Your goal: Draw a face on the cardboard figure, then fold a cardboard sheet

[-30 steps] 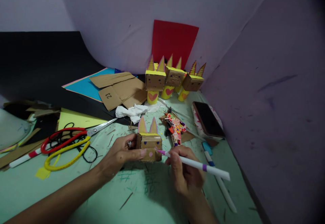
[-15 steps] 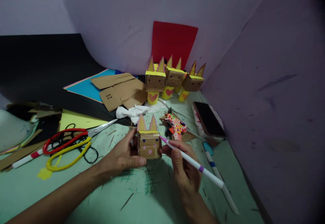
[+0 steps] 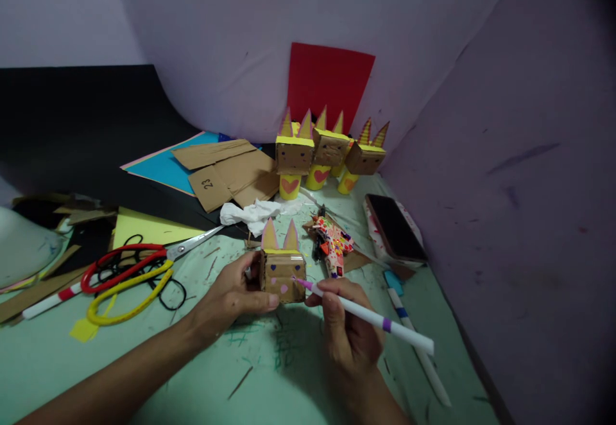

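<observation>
A small cardboard box head (image 3: pixel 283 269) with two pointed ears, blue eyes and pink spots stands upright in my left hand (image 3: pixel 230 295), whose thumb lies along its lower front edge. My right hand (image 3: pixel 350 319) grips a white marker (image 3: pixel 366 312) with a purple band. The marker's purple tip touches the right side of the box's face, at cheek height. Fingers of my left hand behind the box are partly hidden.
Scissors (image 3: pixel 129 277) with red and yellow handles lie at left. Behind stand several eared cardboard figures (image 3: pixel 294 158) by red paper (image 3: pixel 330 81). A glue gun with patterned cover (image 3: pixel 333 242), a phone (image 3: pixel 397 226) and another marker (image 3: pixel 423 354) lie at right.
The marker tip has moved down and left from the box's upper right edge onto its face. My right hand has shifted slightly down. My left hand and the box have barely moved.
</observation>
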Demonstrator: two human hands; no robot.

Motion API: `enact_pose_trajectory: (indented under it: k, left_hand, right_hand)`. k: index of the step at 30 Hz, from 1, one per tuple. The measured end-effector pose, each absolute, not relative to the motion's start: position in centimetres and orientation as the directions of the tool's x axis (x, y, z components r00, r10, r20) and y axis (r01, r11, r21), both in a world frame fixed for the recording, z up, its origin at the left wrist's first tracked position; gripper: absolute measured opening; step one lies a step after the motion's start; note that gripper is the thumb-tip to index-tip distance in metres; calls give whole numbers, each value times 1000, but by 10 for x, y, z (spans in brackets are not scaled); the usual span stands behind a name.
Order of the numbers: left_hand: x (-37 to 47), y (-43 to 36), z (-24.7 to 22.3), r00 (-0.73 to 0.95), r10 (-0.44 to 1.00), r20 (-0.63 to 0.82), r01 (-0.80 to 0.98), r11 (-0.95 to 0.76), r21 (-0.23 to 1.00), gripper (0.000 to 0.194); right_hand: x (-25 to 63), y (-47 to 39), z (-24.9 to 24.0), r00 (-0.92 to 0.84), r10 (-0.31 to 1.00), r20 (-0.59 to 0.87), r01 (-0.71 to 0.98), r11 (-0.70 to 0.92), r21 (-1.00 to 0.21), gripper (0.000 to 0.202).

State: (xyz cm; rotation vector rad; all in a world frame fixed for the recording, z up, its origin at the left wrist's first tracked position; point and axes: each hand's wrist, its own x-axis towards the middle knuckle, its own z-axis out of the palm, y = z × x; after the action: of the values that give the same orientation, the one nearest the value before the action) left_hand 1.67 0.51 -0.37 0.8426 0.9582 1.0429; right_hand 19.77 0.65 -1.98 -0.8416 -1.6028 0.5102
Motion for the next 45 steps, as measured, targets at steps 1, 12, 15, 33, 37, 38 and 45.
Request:
enact_pose_trajectory:
  k: [1,12,15,33,37,38,45]
  left_hand:
    - [17,5,-5,203,951,-232,-318,289,903,70]
    - [17,4,-2,201,955,-218,-309,273,911,69]
    - [17,4,0,209,956,-206,-318,266,910,68]
    - [18,4,-6,184,961,-204,-327,256,910,68]
    - [19,4,-5,184,958,-218,-315,268,911,67]
    - [19,4,-4,186,957,-222,-313,272,910,67]
    - [19,3,-7,190,959,-210,-330,264,906,67]
  right_hand:
    - [198,7,-20,-46,755,654,250,643,-724,10]
    - [198,5,-11,21,787,617,272,589,-761,16]
    - [198,5,-12,17,782,623,277,595,-755,20]
    - [201,10,-8,-174,714,678,309,694,-651,19]
    - [201,10,-8,-185,717,672,340,689,-640,16]
    - [201,10,-8,-160,725,670,338,678,-653,15]
    - [202,10,-11,-171,720,673,322,686,-652,15]
